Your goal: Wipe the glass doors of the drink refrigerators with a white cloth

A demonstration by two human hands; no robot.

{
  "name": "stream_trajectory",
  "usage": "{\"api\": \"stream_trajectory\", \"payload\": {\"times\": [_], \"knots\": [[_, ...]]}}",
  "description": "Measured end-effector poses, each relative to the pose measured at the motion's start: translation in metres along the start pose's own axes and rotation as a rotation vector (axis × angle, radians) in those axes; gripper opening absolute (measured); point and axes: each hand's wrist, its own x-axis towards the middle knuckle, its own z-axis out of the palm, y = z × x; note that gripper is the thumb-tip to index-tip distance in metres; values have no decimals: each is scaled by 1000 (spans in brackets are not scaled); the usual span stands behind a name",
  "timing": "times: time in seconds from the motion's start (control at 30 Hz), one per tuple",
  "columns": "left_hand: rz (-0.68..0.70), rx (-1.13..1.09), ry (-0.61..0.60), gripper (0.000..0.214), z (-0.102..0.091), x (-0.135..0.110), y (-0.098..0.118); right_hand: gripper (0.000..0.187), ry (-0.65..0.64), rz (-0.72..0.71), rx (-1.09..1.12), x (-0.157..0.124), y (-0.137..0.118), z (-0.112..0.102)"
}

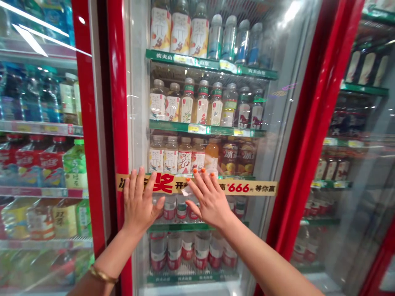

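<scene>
My left hand [140,203] lies flat and open on the glass door [277,123] of a red-framed drinks fridge, near the door's left edge. My right hand [208,197] is open too, fingers spread, pressed on the same glass just to the right. Both hands rest over a yellow paper banner [249,188] with red lettering that is stuck across the glass. A small white scrap [185,191] shows between the hands on the banner. Behind the glass stand rows of tea bottles [185,105] and water bottles [185,250] on green-edged shelves.
A red door frame [119,102] runs upright beside my left hand. To the left another fridge holds blue and red bottles [37,160]. On the right a slanted red frame [311,119] borders a further fridge with shelves [364,88]. A gold bracelet [103,274] circles my left wrist.
</scene>
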Motion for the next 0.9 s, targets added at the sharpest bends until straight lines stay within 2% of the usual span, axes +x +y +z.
{"api": "stream_trajectory", "payload": {"times": [0.07,0.17,0.23,0.27,0.33,0.4,0.43,0.47,0.53,0.6,0.67,0.7,0.77,0.83,0.87,0.9], "knots": [[-16,-42,-25,74,-5,5,8,90,33,54,-49,-16,13,-1],[19,-77,-49,70,-3,21,26,88,129,361,-129,-17,50,-13],[54,-85,-47,69,7,37,39,88,159,491,-137,-7,60,-19],[70,-81,-47,70,13,45,46,88,152,485,-127,-4,57,-19],[98,-47,-45,73,25,58,57,90,106,332,-97,-5,43,-16],[109,6,-46,79,34,65,63,90,61,141,-92,-20,32,-10],[110,29,-46,82,36,66,65,89,53,107,-105,-31,33,-9],[110,44,-45,84,38,66,65,88,57,133,-123,-42,40,-9],[119,52,-50,88,37,64,65,85,96,319,-159,-57,63,-13],[129,48,-55,91,36,62,63,85,159,538,-174,-59,83,-19],[124,43,-71,94,35,61,62,88,184,629,-162,-52,85,-20],[120,40,-80,94,34,60,62,90,171,609,-146,-48,77,-19],[110,33,-102,93,34,60,61,92,111,457,-104,-51,51,-10],[100,20,-111,91,34,60,61,92,63,302,-80,-68,31,0],[95,14,-114,90,34,60,61,90,56,290,-81,-81,27,3],[92,9,-118,89,34,60,61,89,63,336,-90,-93,29,5]]}}
